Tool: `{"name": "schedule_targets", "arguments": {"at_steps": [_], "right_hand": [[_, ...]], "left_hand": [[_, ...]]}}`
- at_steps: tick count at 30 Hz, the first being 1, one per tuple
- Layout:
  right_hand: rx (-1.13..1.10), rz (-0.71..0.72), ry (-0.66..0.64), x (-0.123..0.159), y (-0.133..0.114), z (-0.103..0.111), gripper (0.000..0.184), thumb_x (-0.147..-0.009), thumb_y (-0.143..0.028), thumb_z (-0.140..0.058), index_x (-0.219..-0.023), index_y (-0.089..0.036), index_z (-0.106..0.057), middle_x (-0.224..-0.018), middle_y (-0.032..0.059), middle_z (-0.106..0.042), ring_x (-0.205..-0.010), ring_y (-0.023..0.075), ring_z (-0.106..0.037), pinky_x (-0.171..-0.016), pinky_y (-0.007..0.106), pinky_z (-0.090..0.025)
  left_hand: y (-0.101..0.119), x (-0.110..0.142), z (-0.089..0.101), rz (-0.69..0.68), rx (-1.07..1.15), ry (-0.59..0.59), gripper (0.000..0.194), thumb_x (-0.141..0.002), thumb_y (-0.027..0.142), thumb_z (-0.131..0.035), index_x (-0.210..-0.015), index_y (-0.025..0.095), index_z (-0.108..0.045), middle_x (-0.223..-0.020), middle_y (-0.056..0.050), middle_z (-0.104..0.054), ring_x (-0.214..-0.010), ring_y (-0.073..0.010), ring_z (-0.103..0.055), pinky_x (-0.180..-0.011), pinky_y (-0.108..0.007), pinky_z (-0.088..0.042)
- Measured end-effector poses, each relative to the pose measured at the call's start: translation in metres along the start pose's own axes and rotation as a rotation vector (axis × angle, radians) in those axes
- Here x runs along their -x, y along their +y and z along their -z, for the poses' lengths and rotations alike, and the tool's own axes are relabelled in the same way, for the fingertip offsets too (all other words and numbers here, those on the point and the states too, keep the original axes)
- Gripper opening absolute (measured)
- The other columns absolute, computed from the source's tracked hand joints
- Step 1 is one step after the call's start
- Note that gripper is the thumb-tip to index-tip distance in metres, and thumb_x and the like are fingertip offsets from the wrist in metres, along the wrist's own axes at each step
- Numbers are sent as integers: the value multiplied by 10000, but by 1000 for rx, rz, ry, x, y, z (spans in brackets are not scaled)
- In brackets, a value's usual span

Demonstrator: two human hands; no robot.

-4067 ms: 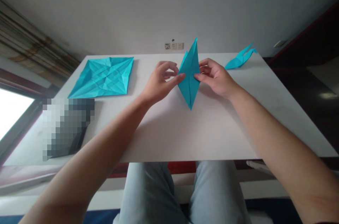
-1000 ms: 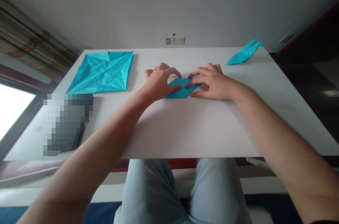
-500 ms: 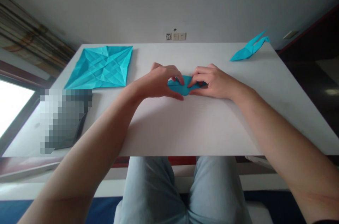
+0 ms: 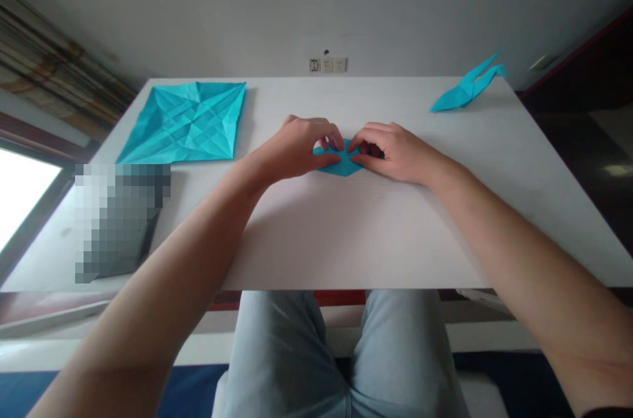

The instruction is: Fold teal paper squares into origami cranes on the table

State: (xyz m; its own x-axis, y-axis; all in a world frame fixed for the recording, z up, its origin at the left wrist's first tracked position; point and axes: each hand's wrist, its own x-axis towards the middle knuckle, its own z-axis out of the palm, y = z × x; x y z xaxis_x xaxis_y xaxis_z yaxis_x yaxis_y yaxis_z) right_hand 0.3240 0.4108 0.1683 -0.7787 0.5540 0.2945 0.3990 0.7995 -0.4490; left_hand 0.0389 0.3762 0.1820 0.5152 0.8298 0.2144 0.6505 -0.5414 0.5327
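Note:
A small folded piece of blue origami paper (image 4: 343, 167) lies on the white table in front of me. My left hand (image 4: 309, 146) is on its left part, with thumb and fingertips pressed to the paper. From the other side my right hand (image 4: 390, 151) grips the right part, thumb below and fingers above. Both sets of fingertips nearly meet at the middle of the piece, and they hide its side ends. A finished blue paper crane (image 4: 465, 91) stands at the back right of the table.
At the back left a creased sheet of blue paper (image 4: 188, 124) is spread flat. A pixelated dark object (image 4: 126, 223) lies at the left, near my left forearm. The white table (image 4: 316, 240) ends just above my knees. Wall sockets (image 4: 327, 64) sit behind it.
Both thumbs have moved up from the near edge onto the middle of the folded paper. The near part of the paper now shows more openly. The crane and flat sheet have stayed put.

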Motion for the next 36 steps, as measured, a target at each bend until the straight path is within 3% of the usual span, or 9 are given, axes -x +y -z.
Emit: {"name": "schedule_targets", "arguments": {"at_steps": [5, 10, 14, 19, 23, 27, 30, 32, 36], "right_hand": [[50, -77, 44, -1, -1, -10, 240, -1073, -430, -755, -1236, -255, -755, -1203, 117, -753, -1001, 298, -688, -929, 431, -487], [113, -170, 16, 5, 5, -6, 345, -1074, -512, -800, -1332, -289, -745, -1368, 149, -702, -1230, 406, -717, -1132, 611, -512], [112, -237, 17, 11, 21, 4, 425, -1004, -528, -890, -1340, -301, -761, -1402, 146, -671, -1254, 417, -720, -1187, 684, -532], [-19, -271, 0, 16, 38, 19, 643, -855, -650, -1010, -1341, -290, -793, -1369, 140, -681, -1104, 348, -730, -1044, 587, -651], [-94, -262, -33, 14, 30, 26, 576, -855, -728, -975, -1213, -295, -844, -1299, 142, -739, -1055, 348, -716, -994, 578, -659], [-133, -325, -6, 7, 7, 25, 466, -942, -699, -886, -1137, -280, -832, -1174, 133, -790, -997, 332, -711, -945, 526, -624], [-187, -380, -4, 6, -5, 24, 423, -991, -626, -843, -1232, -286, -774, -1039, 88, -810, -920, 305, -705, -854, 464, -576], [-225, -393, -26, 7, -9, 25, 535, -946, -563, -891, -1380, -304, -713, -949, 36, -784, -842, 278, -679, -786, 423, -533], [-294, -408, -152, 8, -13, 31, 551, -985, -548, -840, -1466, -332, -678, -792, -33, -702, -722, 241, -611, -732, 389, -456]], "left_hand": [[-3, 1, 1, -5, 7, -48, 225, -951, 346, -844, -1164, 291, -891, -1183, -57, -836, -1102, -270, -766, -1125, -410, -471], [-5, 5, 16, 8, 10, -139, 249, -937, 392, -882, -1177, 336, -914, -1249, -61, -808, -1178, -293, -724, -1197, -464, -414], [-12, 5, 22, 19, 26, -154, 251, -896, 458, -929, -1129, 367, -947, -1300, -62, -789, -1127, -277, -714, -1154, -452, -438], [-27, 4, 23, 50, 35, -121, 308, -810, 549, -989, -1046, 353, -961, -1237, -63, -801, -1098, -278, -729, -1071, -408, -490], [-29, 4, 28, 90, 31, -154, 359, -814, 620, -961, -1058, 357, -957, -1207, -56, -810, -1126, -291, -733, -1053, -396, -512], [-13, 6, 31, 101, -42, -206, 276, -935, 519, -898, -1151, 353, -940, -1275, -54, -790, -1210, -297, -715, -1164, -463, -462], [-1, 6, 24, 93, -136, -111, 225, -988, 425, -871, -1176, 312, -918, -1330, -91, -753, -1290, -326, -673, -1226, -531, -410], [4, 4, 15, 111, -175, -14, 208, -1004, 375, -848, -1174, 262, -890, -1327, -113, -747, -1243, -315, -684, -1215, -538, -411], [9, 0, -3, 145, -204, 70, 148, -1012, 232, -748, -1141, 221, -818, -1063, -50, -792, -1014, -243, -722, -1163, -501, -421]]}}
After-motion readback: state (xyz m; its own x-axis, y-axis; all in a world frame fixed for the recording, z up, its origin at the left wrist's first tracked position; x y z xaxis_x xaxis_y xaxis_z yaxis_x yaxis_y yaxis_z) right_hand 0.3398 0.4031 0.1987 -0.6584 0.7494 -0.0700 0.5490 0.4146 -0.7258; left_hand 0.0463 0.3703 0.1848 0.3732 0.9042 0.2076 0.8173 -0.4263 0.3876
